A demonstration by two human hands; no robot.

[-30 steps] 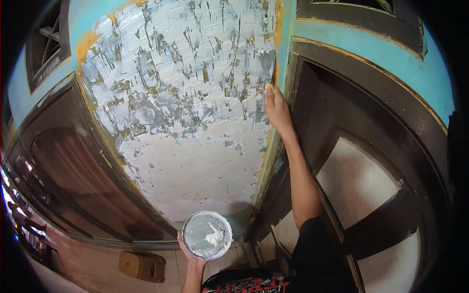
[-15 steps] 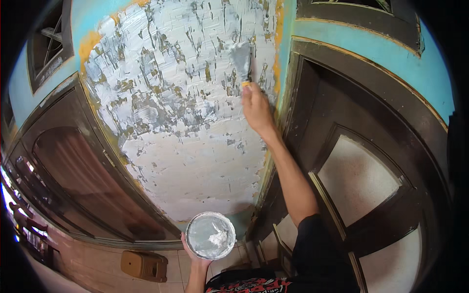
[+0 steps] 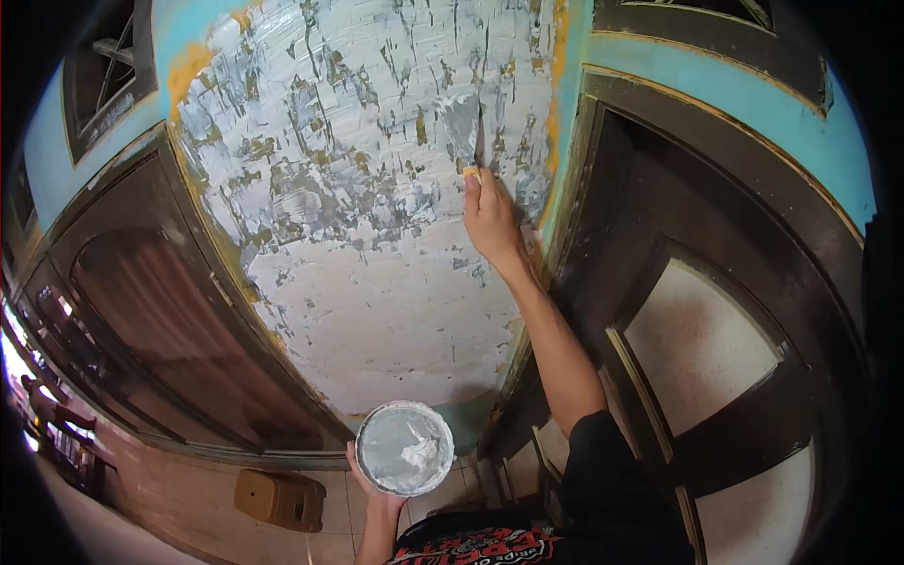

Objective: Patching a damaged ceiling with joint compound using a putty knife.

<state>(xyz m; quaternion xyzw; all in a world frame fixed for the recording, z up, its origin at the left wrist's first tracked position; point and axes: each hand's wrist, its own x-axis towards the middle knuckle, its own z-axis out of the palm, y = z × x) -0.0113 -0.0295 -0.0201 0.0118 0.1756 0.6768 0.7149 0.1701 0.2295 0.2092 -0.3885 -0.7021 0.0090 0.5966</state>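
Observation:
My right hand [image 3: 492, 218] is closed around the yellow-ended handle of a putty knife [image 3: 460, 127]. Its wide, putty-smeared blade lies against the upper right part of a wall [image 3: 377, 311] coated in white putty, with grey and brown patches showing through the rough upper half. Below, the coat looks smoother. Low in front of me, my left hand [image 3: 379, 492] grips a round tub [image 3: 386, 444] by its side and underside. A lump of white putty [image 3: 420, 454] sits inside the tub, right of its middle; part of my left hand is hidden beneath it.
Dark wooden doors stand on both sides, a left door [image 3: 160, 301] with curtained glass and a right door [image 3: 650, 217] with pale panels. A brown plastic stool [image 3: 280, 499] is on the tiled floor [image 3: 339, 518]. Turquoise paint [image 3: 753, 89] borders the puttied area.
The blade has moved slightly down and to the left across the puttied wall. The whole view has shifted a little; the tub stays in my left hand at nearly the same place.

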